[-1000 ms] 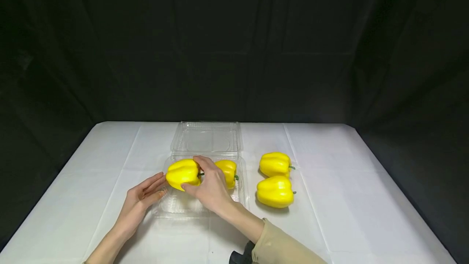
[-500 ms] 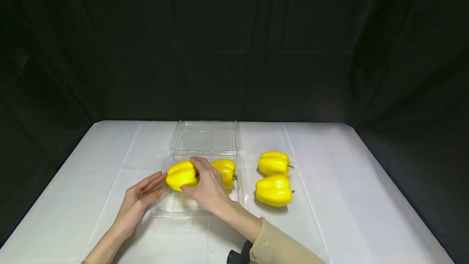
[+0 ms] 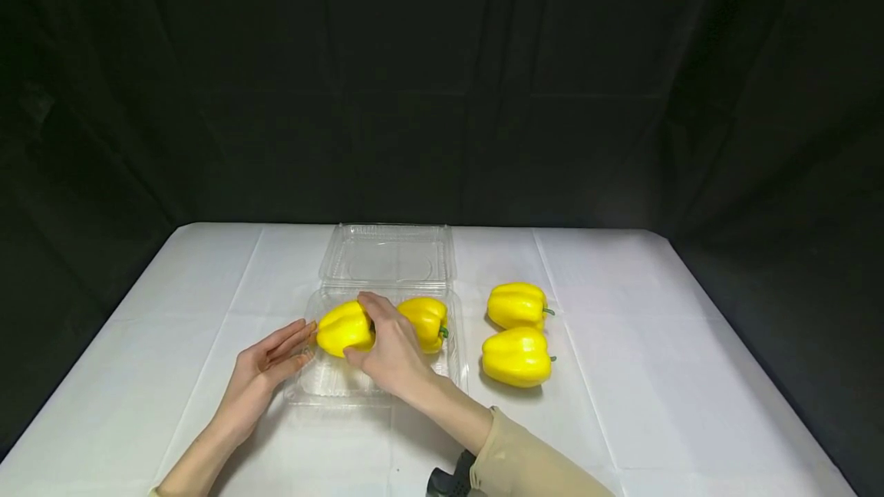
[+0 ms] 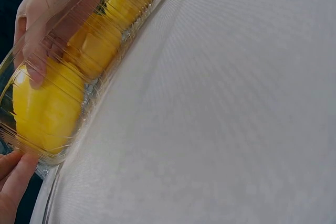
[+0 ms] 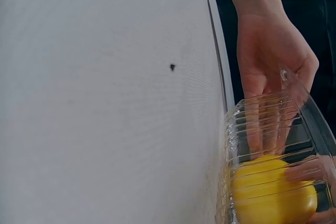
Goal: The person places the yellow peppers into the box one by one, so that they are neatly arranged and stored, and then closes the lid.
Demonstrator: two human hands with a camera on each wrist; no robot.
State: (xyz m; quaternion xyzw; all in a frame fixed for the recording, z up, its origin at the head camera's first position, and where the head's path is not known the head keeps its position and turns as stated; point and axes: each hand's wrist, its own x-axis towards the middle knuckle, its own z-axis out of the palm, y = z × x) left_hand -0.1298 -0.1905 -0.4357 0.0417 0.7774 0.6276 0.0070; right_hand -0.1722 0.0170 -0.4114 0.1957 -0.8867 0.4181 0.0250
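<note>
Two hands at the clear container (image 3: pixel 304 393). Right hand (image 3: pixel 389 351) grasps the left yellow pepper (image 3: pixel 343 328) from its stem side, fingers curled over the top, thumb at the near lower edge. Pepper sits inside the container tray at its left end, on its side. Left hand (image 3: pixel 265 369) is released: fingers straight, fingertips (image 3: pixel 306 334) resting against the container's outer left wall, holding nothing. Left wrist view shows the same: fingertips (image 4: pixel 16 169) against the ribbed plastic wall, pepper (image 4: pixel 44 114) just behind it, right hand (image 4: pixel 50 19) seen through the plastic. Right wrist view: pepper (image 5: pixel 273 190) low in the tray, left hand (image 5: pixel 270 51) beyond the wall.

Versus half a second ago: held pepper now slightly further right and a touch lower into the tray, closer to the second pepper (image 3: pixel 426 323); the two look touching or nearly so behind the right hand, can't tell which. Left hand barely moved. A second ago the pepper sat higher, over the left rim.

Second pepper lies in the tray's right part, stem to the right. Container lid (image 3: pixel 388 255) lies open flat behind the tray. Two more yellow peppers (image 3: pixel 516 305) (image 3: pixel 516 357) lie on the table (image 3: pixel 656 374) right of the container, one behind the other, close together. White cloth covers the table; dark backdrop behind.
</note>
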